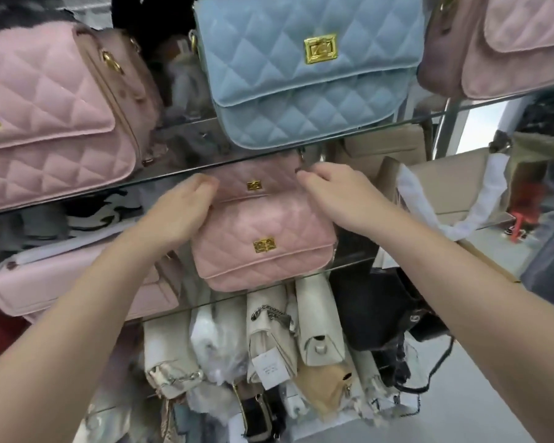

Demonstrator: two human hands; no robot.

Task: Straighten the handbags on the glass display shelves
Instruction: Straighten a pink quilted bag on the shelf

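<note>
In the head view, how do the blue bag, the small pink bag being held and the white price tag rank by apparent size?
Largest: the blue bag.
Next: the small pink bag, plainly smaller.
Smallest: the white price tag, by far.

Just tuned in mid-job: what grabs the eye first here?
The left hand and right hand hold the upper corners of a small pink quilted handbag at centre, just below the upper glass shelf. On that shelf, a big blue quilted handbag with a gold clasp dominates top centre.
</note>
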